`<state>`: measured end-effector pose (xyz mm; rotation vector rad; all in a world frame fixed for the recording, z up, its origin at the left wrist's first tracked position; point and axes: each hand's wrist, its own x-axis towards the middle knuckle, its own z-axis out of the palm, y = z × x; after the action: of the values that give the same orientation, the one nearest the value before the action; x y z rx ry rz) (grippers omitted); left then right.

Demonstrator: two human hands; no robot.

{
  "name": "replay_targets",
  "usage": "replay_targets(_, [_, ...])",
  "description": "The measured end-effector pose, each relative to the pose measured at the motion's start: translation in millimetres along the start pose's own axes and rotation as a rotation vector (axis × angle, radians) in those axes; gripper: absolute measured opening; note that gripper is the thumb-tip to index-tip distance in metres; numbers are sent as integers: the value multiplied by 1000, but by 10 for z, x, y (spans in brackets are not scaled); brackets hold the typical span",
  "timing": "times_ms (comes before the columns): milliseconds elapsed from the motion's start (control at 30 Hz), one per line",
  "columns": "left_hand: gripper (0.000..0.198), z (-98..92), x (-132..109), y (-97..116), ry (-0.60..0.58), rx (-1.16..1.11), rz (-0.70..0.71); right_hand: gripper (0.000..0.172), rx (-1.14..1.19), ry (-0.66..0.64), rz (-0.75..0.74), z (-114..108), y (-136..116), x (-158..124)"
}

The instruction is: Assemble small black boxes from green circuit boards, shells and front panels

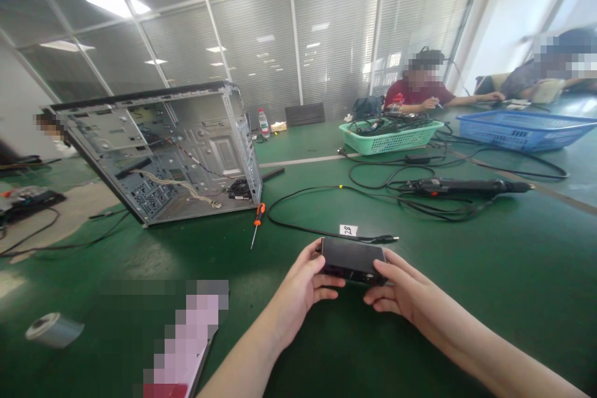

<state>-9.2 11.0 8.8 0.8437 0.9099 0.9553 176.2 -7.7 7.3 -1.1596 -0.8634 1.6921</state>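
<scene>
A small black box-shaped device [353, 255] with a flat, dark top is held just above the green table [298, 329]. My left hand [310, 280] grips its left end, thumb on the near edge and fingers around the side and below. On the right end, my right hand [394, 283] is closed the same way. Past the device lies a black cable [317, 189] with its plug [387, 239] close behind it. A white label marked 28 [348, 230] sits by that plug. Left of my hands is an orange-handled screwdriver [258, 219].
An open computer case [200, 155] stands at left. Behind are a green basket of cables [392, 142], a blue basket [527, 134] and a black electric screwdriver [466, 187]. A tape roll [55, 329] lies front left. Two people [420, 90] sit at the far right.
</scene>
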Motion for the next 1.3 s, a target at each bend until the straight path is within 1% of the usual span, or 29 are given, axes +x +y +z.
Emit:
replay_targets(67, [51, -23, 24, -32, 4, 75, 36, 55, -126, -4, -103, -26, 20, 19])
replay_targets(167, [70, -43, 50, -97, -28, 210, 145, 45, -372, -57, -289, -87, 53, 67])
replay_targets(200, [72, -44, 51, -113, -45, 265, 174, 42, -441, -63, -351, -107, 68, 83])
replay_targets(233, [69, -44, 48, -124, -54, 338, 201, 41, -500, -59, -415, -127, 85, 98])
replay_targets(300, [56, -42, 26, -125, -41, 535, 293, 46, -602, -23, -544, -159, 120, 117])
replay_targets(367, [47, -42, -6, -103, -3, 748, 469, 51, -726, 13, -649, -182, 148, 119])
replay_targets(400, [48, -43, -22, -89, 3, 829, 556, 51, -797, 31, -693, -190, 156, 115])
replay_targets(433, [49, -45, -38, -77, 11, 890, 614, 49, -864, 48, -731, -194, 160, 107])
replay_targets(500, [51, -53, -61, -62, 34, 984, 692, 41, -970, 82, -807, -192, 157, 85])
replay_targets(600, [49, -70, -80, -65, 85, 1100, 799, 31, -1060, 128, -978, -170, 141, 50])
replay_targets(667, [48, -79, -89, -67, 100, 1166, 882, 28, -1101, 160, -1088, -152, 131, 36])
replay_targets(733, [46, -79, -98, -56, 105, 1209, 938, 27, -1125, 185, -1148, -143, 126, 34])
replay_targets(800, [43, -69, -107, -33, 113, 1222, 942, 28, -1117, 189, -1151, -145, 125, 39])
replay_targets(867, [41, -53, -111, -6, 119, 1205, 888, 31, -1094, 176, -1062, -153, 127, 47])
replay_targets(900, [41, -46, -110, 4, 124, 1184, 840, 34, -1075, 171, -983, -156, 127, 49])
replay_targets(1000, [49, -41, -94, 6, 152, 1087, 627, 47, -986, 145, -679, -159, 116, 49])
replay_targets(1033, [50, -46, -84, -3, 160, 1050, 555, 49, -947, 127, -593, -157, 107, 49])
replay_targets(1100, [50, -64, -60, -32, 157, 990, 440, 47, -902, 105, -484, -152, 89, 49])
replay_targets(1167, [49, -86, -32, -66, 140, 962, 375, 44, -926, 108, -453, -152, 76, 55])
replay_targets(1300, [51, -109, 7, -101, 138, 973, 328, 41, -1022, 103, -473, -171, 92, 74])
